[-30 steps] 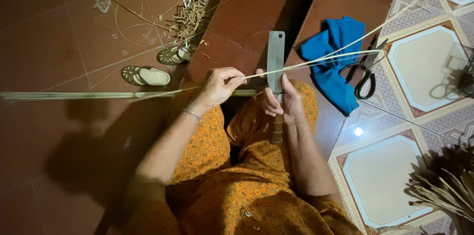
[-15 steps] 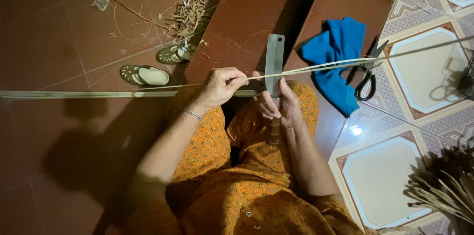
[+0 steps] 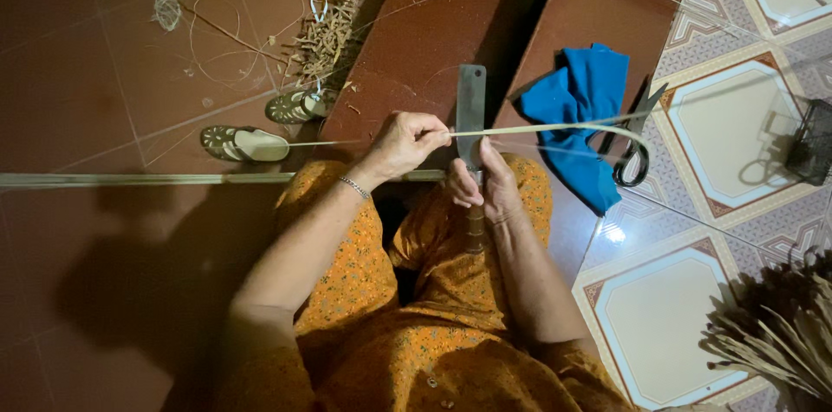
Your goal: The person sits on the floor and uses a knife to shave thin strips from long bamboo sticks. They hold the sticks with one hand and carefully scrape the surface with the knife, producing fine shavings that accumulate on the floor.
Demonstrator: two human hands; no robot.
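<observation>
The floor (image 3: 104, 291) carries red tiles at the left and patterned tiles at the right. A blue cloth (image 3: 576, 113) lies near the border between them, touching black-handled scissors (image 3: 633, 156). Sandals (image 3: 247, 143) rest at the upper left. The right hand (image 3: 490, 191) is clamped on the handle of a flat-bladed knife (image 3: 471, 113), blade upright. The left hand (image 3: 407, 142) pinches a thin bamboo strip (image 3: 555, 128) against the blade.

No packages, labels, signs or screens are showing anywhere in this view of the tiled floor and step.
</observation>
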